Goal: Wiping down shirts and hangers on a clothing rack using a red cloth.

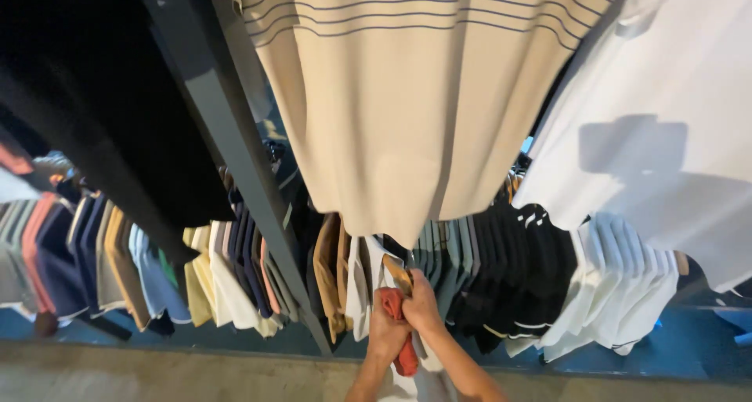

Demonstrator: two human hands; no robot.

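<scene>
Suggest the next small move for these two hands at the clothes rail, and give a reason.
Probably slide the wooden hanger onto the rail: both the left hand and right hand grip it and a red garment at a gap between hanging shirts.

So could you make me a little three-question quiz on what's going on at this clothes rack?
1. True or false: the left hand grips a red cloth.
2. What hangs directly above both hands? A) a beige striped top B) a green coat C) a blue towel
3. What is the right hand touching?

Key
1. True.
2. A.
3. A wooden hanger among the hanging shirts; whether it fully grips it is unclear.
</scene>
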